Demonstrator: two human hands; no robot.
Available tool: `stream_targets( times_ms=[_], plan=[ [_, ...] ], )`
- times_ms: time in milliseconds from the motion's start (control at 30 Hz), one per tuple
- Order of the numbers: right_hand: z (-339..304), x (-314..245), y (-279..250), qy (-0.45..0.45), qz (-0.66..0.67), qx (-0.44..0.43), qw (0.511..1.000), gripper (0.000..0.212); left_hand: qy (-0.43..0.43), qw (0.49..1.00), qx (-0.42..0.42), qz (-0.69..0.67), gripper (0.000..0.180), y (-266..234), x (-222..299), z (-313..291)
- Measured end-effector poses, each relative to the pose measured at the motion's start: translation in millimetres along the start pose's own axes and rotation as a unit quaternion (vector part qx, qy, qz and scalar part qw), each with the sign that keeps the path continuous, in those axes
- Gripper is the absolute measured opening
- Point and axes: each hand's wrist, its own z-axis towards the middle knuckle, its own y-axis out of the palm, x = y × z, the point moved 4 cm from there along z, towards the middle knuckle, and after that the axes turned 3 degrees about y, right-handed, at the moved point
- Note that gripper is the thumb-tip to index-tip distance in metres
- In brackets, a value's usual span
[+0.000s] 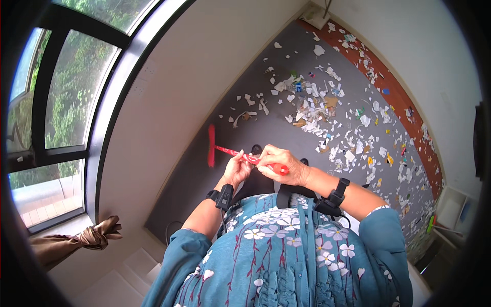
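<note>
A red broom (211,146) with a patterned red handle slants across in front of my body. Its head is down at the grey floor, left of my feet. My right hand (280,162) is wrapped round the upper end of the handle, near its orange-red tip. Lower on the same handle, my left hand (237,170) grips it with the thumb along the shaft. Scraps of paper and plastic (317,108) lie in a loose heap ahead and to the right, apart from the broom head.
Torn white paper bits are strewn over the grey floor (286,134) and a reddish-brown strip (384,91) along the right wall. A window (76,92) and wall stand at left, with a knotted brown curtain (97,234). A pale bin-like container (450,207) is at far right.
</note>
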Motion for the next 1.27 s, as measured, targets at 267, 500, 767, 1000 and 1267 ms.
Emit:
stream_targets(
  times_ms=[267,500,767,1000,1267],
  plan=[
    [40.8,-19.7,-10.8,0.138,-0.031,0.148,0.979,0.010,-0.090,0.992,-0.077,0.039,0.023,61.5,27.4,52.0],
    [48.6,-109.0,-16.2,0.070,-0.265,0.145,0.951,0.014,-0.134,0.969,-0.162,0.130,0.023,147.1,-1.1,34.1],
    [64.8,-97.8,-4.9,0.119,-0.130,0.132,0.976,0.011,-0.159,0.972,-0.110,0.136,0.028,113.2,43.8,-5.4],
    [70.9,-43.3,-3.3,0.158,0.011,0.075,0.985,0.010,-0.178,0.980,-0.065,0.061,0.032,55.9,56.6,10.7],
    [24.1,-86.2,-39.9,0.146,-0.174,0.177,0.958,0.005,-0.308,0.935,-0.155,0.078,0.024,107.4,-34.2,69.9]
  ],
)
